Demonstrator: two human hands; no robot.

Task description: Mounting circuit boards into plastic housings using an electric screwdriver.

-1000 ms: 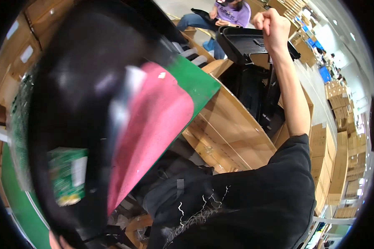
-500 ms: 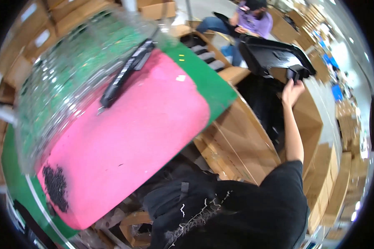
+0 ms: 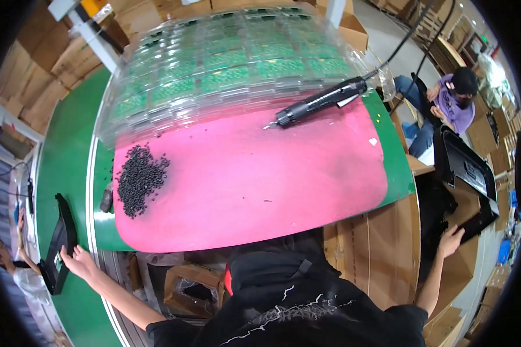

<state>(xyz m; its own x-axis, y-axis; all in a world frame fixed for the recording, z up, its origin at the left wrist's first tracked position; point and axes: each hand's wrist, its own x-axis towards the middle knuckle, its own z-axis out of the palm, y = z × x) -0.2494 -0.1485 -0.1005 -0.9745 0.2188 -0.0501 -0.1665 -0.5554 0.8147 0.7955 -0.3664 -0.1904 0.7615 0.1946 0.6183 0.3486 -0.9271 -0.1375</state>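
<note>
My left hand (image 3: 79,261) stretches out to the left with its fingers apart, the fingertips against the edge of a flat black panel (image 3: 62,240) that lies on the green belt (image 3: 69,156). My right hand (image 3: 450,240) reaches down to the right, fingers spread, just touching a black moulded panel (image 3: 468,173) that stands in a cardboard box (image 3: 382,243). Neither hand grips anything. Between them lies a pink mat (image 3: 255,179).
On the mat are a pile of small black screws (image 3: 138,180) and a black electric screwdriver (image 3: 321,101) on a cable. Clear trays of green circuit boards (image 3: 226,63) lie behind it. A seated person in purple (image 3: 452,101) is at right, another person (image 3: 11,272) at lower left.
The large black panel that filled the view a second ago now lies on the belt at left. My right hand came down from above the box onto the panel in it.
</note>
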